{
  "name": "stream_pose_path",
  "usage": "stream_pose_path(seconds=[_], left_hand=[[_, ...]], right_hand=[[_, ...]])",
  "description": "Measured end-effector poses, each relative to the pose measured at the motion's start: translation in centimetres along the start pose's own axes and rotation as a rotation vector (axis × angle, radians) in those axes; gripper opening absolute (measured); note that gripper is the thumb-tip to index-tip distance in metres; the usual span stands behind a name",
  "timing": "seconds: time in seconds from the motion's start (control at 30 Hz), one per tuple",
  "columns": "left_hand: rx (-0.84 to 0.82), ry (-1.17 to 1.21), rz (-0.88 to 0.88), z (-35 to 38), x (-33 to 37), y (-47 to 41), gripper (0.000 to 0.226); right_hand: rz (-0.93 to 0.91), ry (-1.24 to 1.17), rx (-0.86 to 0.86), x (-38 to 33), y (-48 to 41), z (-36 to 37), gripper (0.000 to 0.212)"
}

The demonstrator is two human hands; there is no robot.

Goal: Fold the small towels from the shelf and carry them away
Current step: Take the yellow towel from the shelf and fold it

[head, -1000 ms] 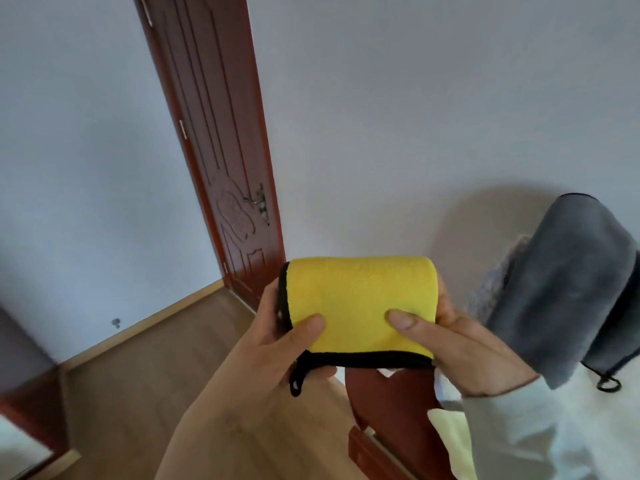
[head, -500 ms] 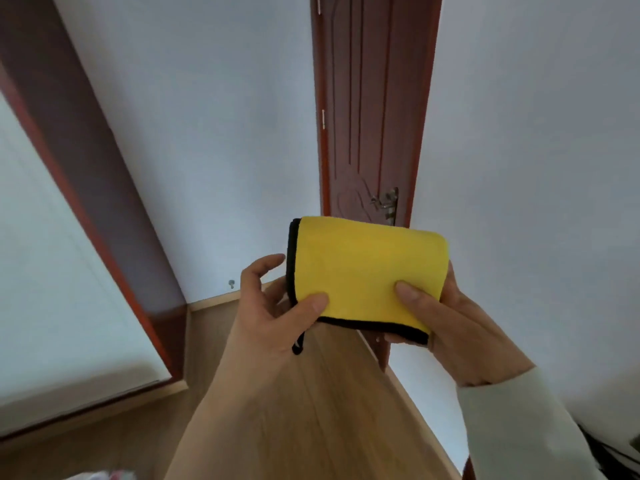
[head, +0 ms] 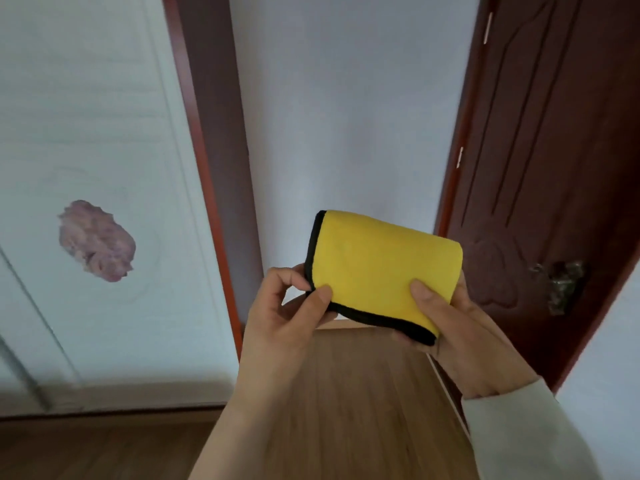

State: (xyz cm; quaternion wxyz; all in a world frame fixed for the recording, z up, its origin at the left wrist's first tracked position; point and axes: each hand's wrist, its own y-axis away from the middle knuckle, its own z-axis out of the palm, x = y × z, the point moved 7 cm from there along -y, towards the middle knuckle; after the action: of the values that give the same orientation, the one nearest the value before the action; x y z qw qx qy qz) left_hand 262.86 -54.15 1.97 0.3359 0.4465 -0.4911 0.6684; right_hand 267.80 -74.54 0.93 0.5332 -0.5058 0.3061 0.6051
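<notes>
A floor [head: 346, 393] of brown wood planks fills the view at 6 o'clock, its grain running toward 12. At its 12 o'clock end stands a pale skirting board [head: 349, 325]. A dark red door [head: 554, 168] stands along its 3 o'clock edge, a white panel [head: 104, 133] along its 9 o'clock edge

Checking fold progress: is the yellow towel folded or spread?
Folded: the yellow towel is a compact pad with one rounded fold edge.

Left hand [head: 287, 317] and right hand [head: 450, 327] pinch a folded, seemingly doubled, yellow towel [head: 377, 268].
</notes>
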Motion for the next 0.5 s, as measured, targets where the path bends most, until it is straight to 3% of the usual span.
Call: stream_pose_path(seconds=[0.13, 0.3, 0.37, 0.5], left_hand=[[0.086, -0.019, 0.018, -4.6, -1.4, -4.7, 0.019], [0.206, -0.031, -0.047, -10.5, -4.3, -10.7, 0.053], [0.233, -0.012, -0.095, -12.5, -5.6, -13.2, 0.068], [0.264, 0.038, -0.109, -16.0, -7.8, -18.3, 0.078]], right_hand=[[0.033, -0.002, -0.088, 2.6, -6.7, 4.1, 0.07], [0.085, 0.0, -0.227, 6.1, -14.8, 8.9, 0.083], [0.102, 0.014, -0.284, 7.9, -18.3, 10.6, 0.08], [0.145, 0.005, -0.435, 11.1, -25.6, 14.4, 0.059]])
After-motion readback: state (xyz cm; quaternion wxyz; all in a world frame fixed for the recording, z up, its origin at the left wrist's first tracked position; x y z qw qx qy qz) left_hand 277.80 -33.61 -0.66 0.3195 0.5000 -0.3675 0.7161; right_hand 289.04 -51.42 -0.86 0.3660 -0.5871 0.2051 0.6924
